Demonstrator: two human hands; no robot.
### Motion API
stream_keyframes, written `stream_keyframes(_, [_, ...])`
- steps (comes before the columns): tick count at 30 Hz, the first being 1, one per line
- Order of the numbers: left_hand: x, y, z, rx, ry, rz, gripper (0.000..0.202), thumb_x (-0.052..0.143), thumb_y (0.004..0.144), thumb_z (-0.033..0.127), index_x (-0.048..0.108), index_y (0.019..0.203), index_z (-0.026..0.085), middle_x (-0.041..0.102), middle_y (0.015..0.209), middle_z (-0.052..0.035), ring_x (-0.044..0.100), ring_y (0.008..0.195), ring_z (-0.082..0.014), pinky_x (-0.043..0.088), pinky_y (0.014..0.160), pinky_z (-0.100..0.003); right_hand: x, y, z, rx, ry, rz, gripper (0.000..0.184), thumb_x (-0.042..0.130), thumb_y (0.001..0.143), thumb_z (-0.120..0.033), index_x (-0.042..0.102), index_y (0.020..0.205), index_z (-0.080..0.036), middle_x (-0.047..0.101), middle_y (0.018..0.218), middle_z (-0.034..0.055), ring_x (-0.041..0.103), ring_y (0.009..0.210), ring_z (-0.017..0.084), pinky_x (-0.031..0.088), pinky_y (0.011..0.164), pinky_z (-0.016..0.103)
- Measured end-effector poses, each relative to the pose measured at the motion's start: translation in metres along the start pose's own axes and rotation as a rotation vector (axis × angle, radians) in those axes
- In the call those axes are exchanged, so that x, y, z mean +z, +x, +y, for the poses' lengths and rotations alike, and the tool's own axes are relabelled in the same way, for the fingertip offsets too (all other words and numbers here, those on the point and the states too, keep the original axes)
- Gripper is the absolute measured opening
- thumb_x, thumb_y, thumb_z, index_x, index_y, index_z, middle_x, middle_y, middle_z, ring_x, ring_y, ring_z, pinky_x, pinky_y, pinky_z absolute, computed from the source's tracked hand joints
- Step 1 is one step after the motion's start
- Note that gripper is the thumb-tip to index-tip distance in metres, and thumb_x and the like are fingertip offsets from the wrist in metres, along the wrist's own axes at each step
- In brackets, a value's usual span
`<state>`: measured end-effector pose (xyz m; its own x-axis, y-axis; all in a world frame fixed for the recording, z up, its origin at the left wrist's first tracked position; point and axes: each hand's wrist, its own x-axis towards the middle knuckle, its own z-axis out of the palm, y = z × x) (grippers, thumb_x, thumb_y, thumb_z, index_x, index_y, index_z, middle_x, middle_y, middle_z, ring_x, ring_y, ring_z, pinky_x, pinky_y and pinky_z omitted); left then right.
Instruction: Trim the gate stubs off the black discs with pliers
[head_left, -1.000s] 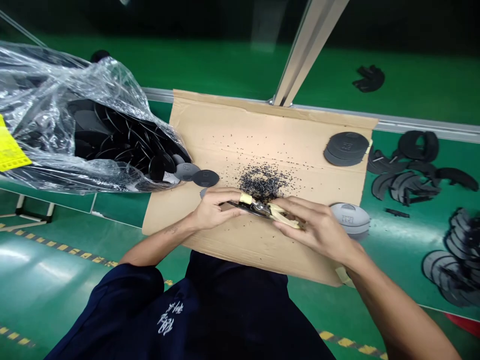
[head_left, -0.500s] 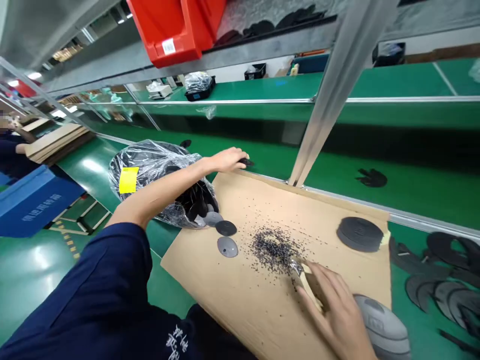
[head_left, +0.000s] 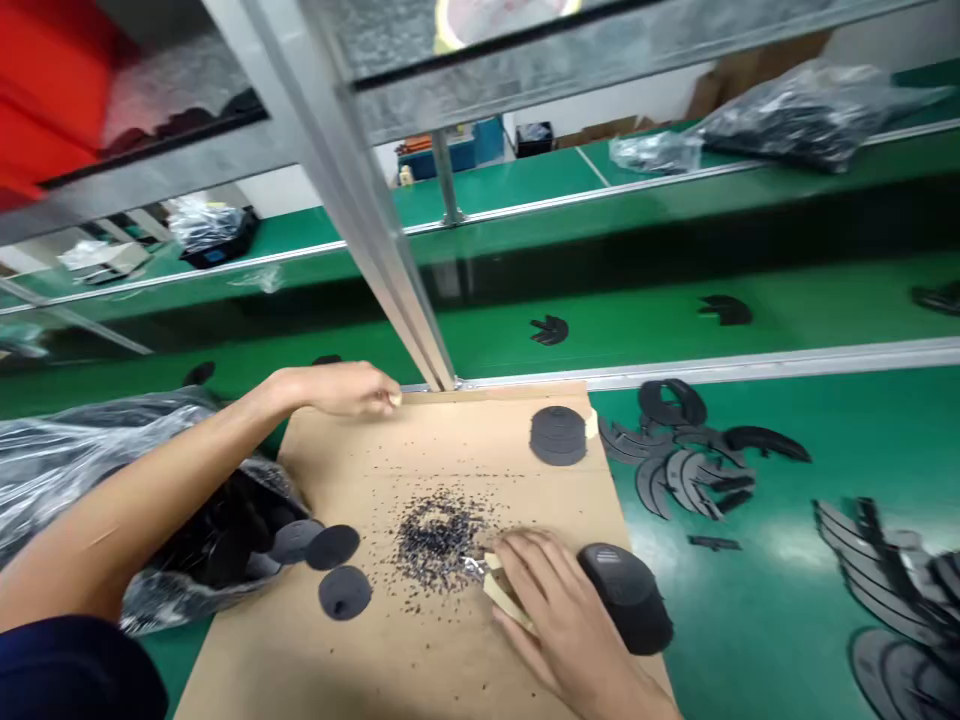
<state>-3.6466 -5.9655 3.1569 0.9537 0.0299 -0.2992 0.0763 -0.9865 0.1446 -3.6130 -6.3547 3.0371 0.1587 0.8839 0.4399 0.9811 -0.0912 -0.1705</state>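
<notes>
My right hand is closed around a pair of nippers with cream handles. Their metal tip points left at a scatter of small black bits on the cardboard sheet. At the sheet's far left edge, my left hand has curled fingers; whatever may be in them is hidden. Behind its wrist a small dark piece lies on the green bench. Round dark discs lie left of the bits. One stack of dark oval pieces stands beside my right hand, another stack near the far right corner.
An open plastic bag of dark parts lies under my left forearm. A metal post rises behind the sheet. Curved dark offcuts cover the green bench at right. A red bin sits on the shelf above.
My view has swung right. My left hand has drawn back from the dark piece at its fingertips, and its fingers have curled in. My right hand keeps the nippers beside the bits.
</notes>
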Motion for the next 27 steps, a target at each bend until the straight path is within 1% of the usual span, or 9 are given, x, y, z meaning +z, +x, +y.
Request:
stream_keyframes(2, [-0.001,0.017,0.043,0.331,-0.059,-0.08,0.022,0.057,0.098,0.038,0.075,0.1,0.026,0.075,0.088,-0.0022,0.068,0.075,-0.0167,0.049,0.071,-0.026,-0.001,0.0,-0.002,0.03,0.04,-0.032,0.04,0.05,0.102,-0.027,0.057,0.139,-0.013,0.071,0.127,0.0155,0.067,0.117,0.03,0.06,0.102,0.05])
stream_keyframes(4, [-0.003,0.05,0.082,0.495,-0.017,0.001,0.031,0.047,0.103,0.037,0.072,0.09,0.023,0.07,0.079,-0.0038,0.062,0.069,-0.0181,0.046,0.067,-0.03,0.0,-0.001,-0.005,0.059,0.069,-0.05,0.04,0.05,0.102,-0.026,0.057,0.139,-0.013,0.07,0.129,0.0161,0.066,0.119,0.031,0.059,0.105,0.053])
stream_keyframes(5, [-0.005,0.071,0.098,0.449,0.021,0.093,0.029,0.048,0.102,0.032,0.07,0.086,0.022,0.07,0.08,-0.0053,0.063,0.072,-0.0197,0.046,0.069,-0.031,0.001,-0.001,-0.006,0.073,0.075,-0.053,0.041,0.051,0.102,-0.026,0.057,0.14,-0.013,0.07,0.128,0.0166,0.066,0.12,0.031,0.058,0.106,0.054])
stream_keyframes(7, [-0.009,0.119,0.122,0.162,0.065,0.299,0.019,0.054,0.094,0.015,0.072,0.092,0.02,0.074,0.098,-0.01,0.067,0.093,-0.0248,0.049,0.083,-0.034,0.003,-0.002,-0.008,0.096,0.071,-0.063,0.04,0.052,0.102,-0.026,0.057,0.139,-0.013,0.07,0.127,0.0174,0.065,0.12,0.031,0.057,0.107,0.054])
stream_keyframes(10, [-0.013,0.18,0.141,0.024,0.052,0.405,0.04,0.048,0.09,-0.001,0.069,0.12,0.015,0.07,0.128,-0.0162,0.062,0.121,-0.0281,0.048,0.102,-0.039,0.004,-0.003,-0.012,0.096,0.051,-0.098,0.039,0.054,0.101,-0.028,0.058,0.137,-0.013,0.071,0.125,0.0161,0.066,0.114,0.029,0.058,0.107,0.05])
stream_keyframes(14, [-0.012,0.208,0.15,-0.057,-0.008,0.456,0.029,0.058,0.095,0.01,0.065,0.123,0.01,0.069,0.124,-0.0171,0.064,0.116,-0.0275,0.05,0.104,-0.045,0.0,-0.003,-0.013,0.105,0.034,-0.099,0.038,0.052,0.1,-0.033,0.06,0.135,-0.018,0.074,0.117,0.0115,0.07,0.102,0.028,0.065,0.093,0.043])
stream_keyframes(20, [-0.013,0.164,0.142,0.006,-0.1,0.526,0.02,0.053,0.095,0.012,0.068,0.108,0.014,0.069,0.115,-0.0146,0.067,0.109,-0.0266,0.051,0.094,-0.037,-0.007,0.0,-0.011,0.081,-0.03,-0.016,0.035,0.057,0.099,-0.033,0.062,0.132,-0.022,0.075,0.11,0.01,0.07,0.096,0.028,0.064,0.084,0.04])
stream_keyframes(24, [-0.011,0.091,0.127,0.114,-0.2,0.55,0.021,0.049,0.099,0.021,0.066,0.111,0.016,0.071,0.106,-0.0085,0.067,0.097,-0.0197,0.052,0.087,-0.031,-0.005,0.001,-0.004,0.114,-0.033,0.078,0.043,0.052,0.103,-0.032,0.054,0.142,-0.016,0.072,0.114,0.0153,0.068,0.099,0.03,0.06,0.087,0.043])
stream_keyframes(27, [0.005,0.024,0.113,0.255,-0.408,0.59,0.022,0.052,0.098,0.028,0.067,0.108,0.015,0.073,0.098,-0.0065,0.068,0.088,-0.0178,0.054,0.083,-0.03,-0.006,0.004,0.005,0.174,-0.091,0.055,0.033,0.051,0.102,-0.031,0.06,0.13,-0.015,0.07,0.107,0.0167,0.067,0.094,0.031,0.058,0.081,0.045])
